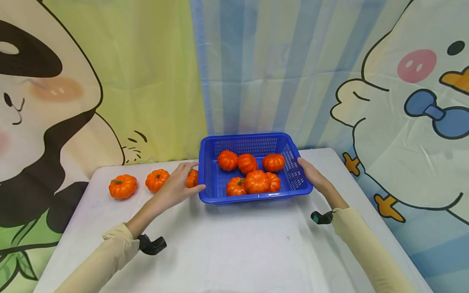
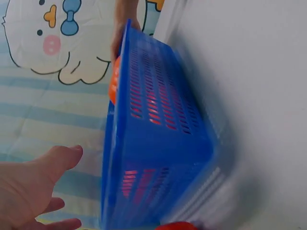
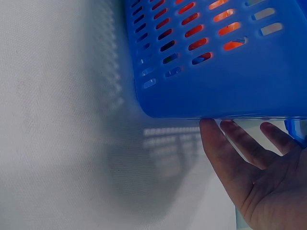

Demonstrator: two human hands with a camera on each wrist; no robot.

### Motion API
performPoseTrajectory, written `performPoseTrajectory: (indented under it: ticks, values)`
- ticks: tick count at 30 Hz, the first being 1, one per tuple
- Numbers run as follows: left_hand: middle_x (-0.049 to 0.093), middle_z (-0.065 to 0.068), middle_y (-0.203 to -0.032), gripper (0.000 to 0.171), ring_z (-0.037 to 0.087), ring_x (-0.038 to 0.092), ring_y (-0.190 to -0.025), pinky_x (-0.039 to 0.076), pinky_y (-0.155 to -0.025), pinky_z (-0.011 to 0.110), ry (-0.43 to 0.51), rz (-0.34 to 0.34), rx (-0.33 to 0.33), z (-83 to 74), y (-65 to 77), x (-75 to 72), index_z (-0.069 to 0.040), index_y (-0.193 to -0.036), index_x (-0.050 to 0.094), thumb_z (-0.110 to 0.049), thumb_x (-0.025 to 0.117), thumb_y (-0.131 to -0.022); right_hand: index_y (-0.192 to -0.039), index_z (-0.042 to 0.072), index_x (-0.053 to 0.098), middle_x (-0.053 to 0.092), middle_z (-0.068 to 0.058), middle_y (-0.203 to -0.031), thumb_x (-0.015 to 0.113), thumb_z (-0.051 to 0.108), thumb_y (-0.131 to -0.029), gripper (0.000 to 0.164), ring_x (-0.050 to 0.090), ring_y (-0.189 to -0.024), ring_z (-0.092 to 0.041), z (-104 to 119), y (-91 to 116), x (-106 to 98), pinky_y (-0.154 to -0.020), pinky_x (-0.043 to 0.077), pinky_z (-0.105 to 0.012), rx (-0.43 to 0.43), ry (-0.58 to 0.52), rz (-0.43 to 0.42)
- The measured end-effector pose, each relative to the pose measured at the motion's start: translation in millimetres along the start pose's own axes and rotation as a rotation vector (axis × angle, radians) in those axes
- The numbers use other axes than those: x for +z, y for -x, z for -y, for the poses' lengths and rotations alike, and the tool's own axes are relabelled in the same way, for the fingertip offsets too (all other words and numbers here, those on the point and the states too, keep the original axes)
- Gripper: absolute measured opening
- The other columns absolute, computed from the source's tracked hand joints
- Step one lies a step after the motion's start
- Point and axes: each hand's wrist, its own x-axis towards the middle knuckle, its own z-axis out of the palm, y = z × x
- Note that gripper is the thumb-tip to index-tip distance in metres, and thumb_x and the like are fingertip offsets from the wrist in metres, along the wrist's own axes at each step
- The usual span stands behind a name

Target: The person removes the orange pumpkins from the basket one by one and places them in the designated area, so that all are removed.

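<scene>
A blue plastic basket (image 1: 256, 199) with slotted walls stands at the back of the table, several small orange toy pumpkins (image 1: 257, 181) inside it. My left hand (image 1: 178, 184) is beside its left end, thumb and fingers spread; the left wrist view shows that hand (image 2: 36, 184) apart from the basket wall (image 2: 158, 148). At the opposite end, my right hand (image 1: 313, 176) reaches the rim. Seen from the right wrist, the fingertips of this hand (image 3: 268, 177) rest against the basket's outer side (image 3: 216, 91), fingers nearly straight and not wrapped round it.
Left of the basket, an orange toy pumpkin (image 1: 123, 186) and another pumpkin (image 1: 156, 180) sit on the white-covered table (image 1: 249, 252). A third pumpkin (image 1: 192, 178) is partly hidden behind my left hand. A printed cartoon curtain (image 1: 253, 73) hangs right behind the table.
</scene>
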Motion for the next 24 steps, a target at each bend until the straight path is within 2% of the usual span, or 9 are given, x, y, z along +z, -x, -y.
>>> performPoseTrajectory:
  ticks: [4, 7, 12, 17, 20, 21, 24]
  values:
    - [0.046, 0.018, -0.142, 0.071, 0.037, 0.050, -0.126, 0.050, -0.097, 0.055, 0.027, 0.041, 0.072, -16.7, -6.8, 1.0, -0.008, -0.143, 0.043, -0.036, 0.074, -0.085, -0.156, 0.007, 0.003, 0.027, -0.029, -0.154, 0.009, 0.058, -0.101, 0.076, 0.035, -0.138, -0.046, -1, -2, 0, -0.117, 0.023, -0.060, -0.001, -0.003, 0.002]
    - [0.051, 0.018, -0.137, 0.065, 0.034, 0.053, -0.122, 0.051, -0.098, 0.050, 0.061, 0.102, 0.147, -32.8, -19.7, 8.1, -0.006, -0.139, 0.047, -0.034, 0.074, -0.086, -0.156, 0.007, 0.003, 0.026, -0.029, -0.154, 0.010, 0.058, -0.101, 0.075, 0.034, -0.139, -0.046, -1, -3, -1, -0.117, 0.022, -0.060, 0.001, -0.009, 0.005]
    - [0.051, 0.015, -0.140, 0.064, 0.030, 0.052, -0.125, 0.046, -0.105, 0.047, 0.110, 0.276, 0.244, -63.2, -55.9, 33.0, -0.007, -0.140, 0.049, -0.032, 0.073, -0.086, -0.156, 0.007, 0.003, 0.029, -0.029, -0.153, 0.008, 0.057, -0.101, 0.075, 0.038, -0.136, -0.045, -1, -2, -4, -0.117, 0.024, -0.060, 0.000, -0.002, 0.007]
    - [0.052, 0.010, -0.143, 0.062, 0.028, 0.049, -0.130, 0.043, -0.109, 0.044, 0.059, 0.427, 0.298, -87.7, -94.9, 59.0, -0.014, -0.141, 0.051, -0.029, 0.074, -0.086, -0.156, 0.007, 0.003, 0.030, -0.030, -0.152, 0.010, 0.057, -0.101, 0.075, 0.039, -0.135, -0.046, 1, -1, -5, -0.116, 0.026, -0.060, -0.012, -0.014, 0.015]
    - [0.060, 0.006, -0.130, 0.059, 0.022, 0.054, -0.120, 0.045, -0.107, 0.038, -0.023, 0.507, 0.300, -96.5, -109.7, 68.7, -0.019, -0.140, 0.053, -0.030, 0.074, -0.086, -0.156, 0.007, 0.003, 0.029, -0.030, -0.152, 0.010, 0.057, -0.102, 0.074, 0.038, -0.135, -0.046, 0, -2, -3, -0.117, 0.024, -0.059, -0.018, -0.032, 0.021]
    - [0.063, 0.004, -0.121, 0.059, 0.019, 0.054, -0.112, 0.046, -0.103, 0.034, -0.053, 0.530, 0.299, -99.2, -112.4, 70.3, -0.020, -0.140, 0.053, -0.030, 0.074, -0.086, -0.156, 0.007, 0.003, 0.029, -0.030, -0.153, 0.010, 0.056, -0.102, 0.074, 0.037, -0.136, -0.046, 0, -3, -3, -0.117, 0.024, -0.059, -0.019, -0.034, 0.023]
    - [0.056, 0.000, -0.092, 0.060, 0.016, 0.050, -0.092, 0.045, -0.085, 0.026, -0.135, 0.571, 0.304, -104.5, -116.9, 73.3, -0.022, -0.141, 0.052, -0.032, 0.073, -0.086, -0.156, 0.007, 0.003, 0.027, -0.029, -0.154, 0.010, 0.056, -0.102, 0.074, 0.035, -0.137, -0.045, -1, -4, -2, -0.118, 0.022, -0.059, -0.014, -0.042, 0.023]
